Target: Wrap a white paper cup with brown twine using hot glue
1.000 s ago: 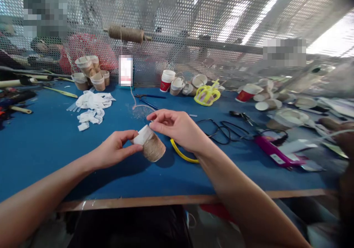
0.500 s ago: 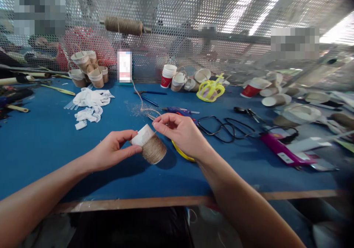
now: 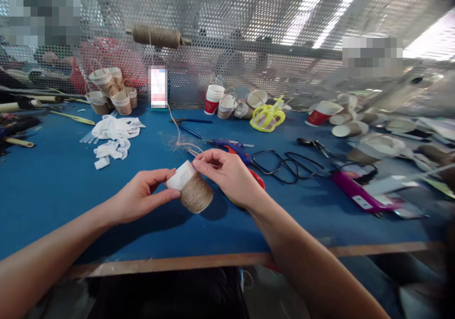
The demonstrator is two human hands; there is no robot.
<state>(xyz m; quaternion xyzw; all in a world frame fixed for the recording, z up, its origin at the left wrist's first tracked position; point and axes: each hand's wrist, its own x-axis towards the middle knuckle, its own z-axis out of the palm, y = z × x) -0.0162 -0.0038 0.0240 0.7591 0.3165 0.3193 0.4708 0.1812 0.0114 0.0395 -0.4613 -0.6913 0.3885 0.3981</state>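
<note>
A cup (image 3: 196,192), wrapped in brown twine at one end and white at the other, is tilted above the blue table. My left hand (image 3: 144,195) grips its white part between thumb and fingers. At the cup's upper edge, my right hand (image 3: 222,169) pinches the twine (image 3: 177,132), which runs back towards a phone and up to a twine roll (image 3: 156,36) on the mesh. Scissors with red and yellow handles (image 3: 257,178) lie partly hidden under my right hand.
Behind my right hand lies a blue glue gun (image 3: 232,146) with a black cable (image 3: 273,167). White cloth strips (image 3: 115,127) lie at left, wrapped cups (image 3: 121,102) behind them. A yellow crown-shaped frame (image 3: 267,117) stands at the back; a purple object (image 3: 359,193) lies right.
My right hand has moved slightly left, closer to the cup's rim, uncovering the red scissor handle. The cup has shifted a little left with my left hand. The whole view has shifted slightly.
</note>
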